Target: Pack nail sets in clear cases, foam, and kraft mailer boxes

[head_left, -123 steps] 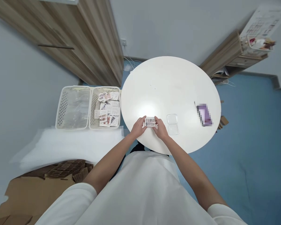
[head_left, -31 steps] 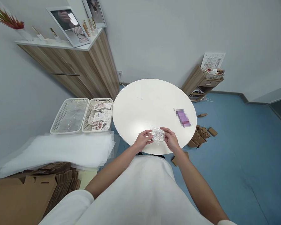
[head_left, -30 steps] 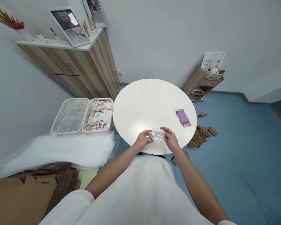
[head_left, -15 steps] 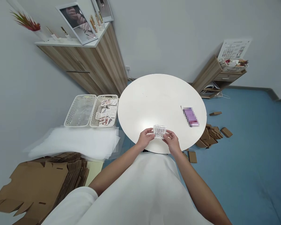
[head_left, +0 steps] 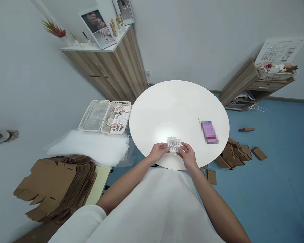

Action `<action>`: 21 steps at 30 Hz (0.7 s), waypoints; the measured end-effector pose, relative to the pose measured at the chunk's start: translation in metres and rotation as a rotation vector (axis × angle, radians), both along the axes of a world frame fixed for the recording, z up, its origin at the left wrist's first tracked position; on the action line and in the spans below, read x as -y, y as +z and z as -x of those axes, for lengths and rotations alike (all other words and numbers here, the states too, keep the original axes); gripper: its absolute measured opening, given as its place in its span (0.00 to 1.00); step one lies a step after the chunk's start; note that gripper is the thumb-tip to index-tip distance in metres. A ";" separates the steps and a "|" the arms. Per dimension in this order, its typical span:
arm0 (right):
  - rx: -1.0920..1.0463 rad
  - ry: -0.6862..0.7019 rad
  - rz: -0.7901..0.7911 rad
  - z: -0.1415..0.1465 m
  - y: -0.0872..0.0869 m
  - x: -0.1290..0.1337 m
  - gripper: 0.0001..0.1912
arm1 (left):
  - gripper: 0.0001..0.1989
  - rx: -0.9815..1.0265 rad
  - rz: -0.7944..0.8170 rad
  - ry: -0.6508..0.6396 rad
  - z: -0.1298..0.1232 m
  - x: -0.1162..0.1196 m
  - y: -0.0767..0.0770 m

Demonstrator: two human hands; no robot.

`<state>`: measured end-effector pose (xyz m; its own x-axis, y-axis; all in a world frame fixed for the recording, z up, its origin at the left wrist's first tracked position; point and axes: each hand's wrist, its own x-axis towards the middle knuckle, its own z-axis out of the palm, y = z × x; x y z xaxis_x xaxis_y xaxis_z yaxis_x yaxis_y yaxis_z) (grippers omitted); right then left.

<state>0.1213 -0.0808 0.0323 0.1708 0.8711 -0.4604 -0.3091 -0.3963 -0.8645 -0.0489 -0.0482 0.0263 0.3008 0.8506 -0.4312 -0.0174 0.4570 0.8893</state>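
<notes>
A small clear plastic case (head_left: 174,144) with several small pieces inside is held level over the near edge of the round white table (head_left: 177,104). My left hand (head_left: 158,152) pinches its left side, and my right hand (head_left: 187,156) grips its right side between thumb and fingers. To the right on the tabletop lies a purple object (head_left: 209,131), blurred into blocks, with a tiny dark item (head_left: 199,119) beside it.
Left of the table stand two white baskets, one with printed cards (head_left: 119,118), the other with clear plastic (head_left: 95,116). Nearer are white sheets (head_left: 88,145) and stacked flat cardboard (head_left: 50,185). Folded brown boxes (head_left: 233,153) lie on the floor at right.
The view has shifted a little, so the surroundings sit differently. Both hands still hold the clear case, whose contents now show more clearly.
</notes>
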 end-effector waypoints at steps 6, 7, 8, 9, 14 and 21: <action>0.023 0.026 0.022 -0.011 -0.023 0.001 0.23 | 0.15 -0.175 -0.036 0.083 -0.018 0.011 -0.023; 0.027 0.031 0.032 -0.011 -0.027 0.001 0.23 | 0.15 -0.216 -0.042 0.108 -0.019 0.014 -0.027; 0.029 0.037 0.041 -0.010 -0.030 0.002 0.22 | 0.16 -0.257 -0.049 0.132 -0.020 0.017 -0.029; 0.030 0.046 0.048 -0.009 -0.033 0.003 0.22 | 0.17 -0.293 -0.062 0.154 -0.019 0.020 -0.030; 0.059 0.126 0.050 -0.003 -0.039 0.001 0.21 | 0.20 -0.339 -0.134 0.218 -0.010 0.031 -0.023; 0.118 0.167 0.039 0.020 -0.032 -0.020 0.24 | 0.23 -0.282 -0.107 0.230 0.008 0.024 -0.017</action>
<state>0.1011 -0.0606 0.0002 0.0796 0.8740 -0.4794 -0.1339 -0.4672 -0.8740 -0.0565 -0.0720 0.0097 -0.0214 0.9270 -0.3744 0.1438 0.3735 0.9164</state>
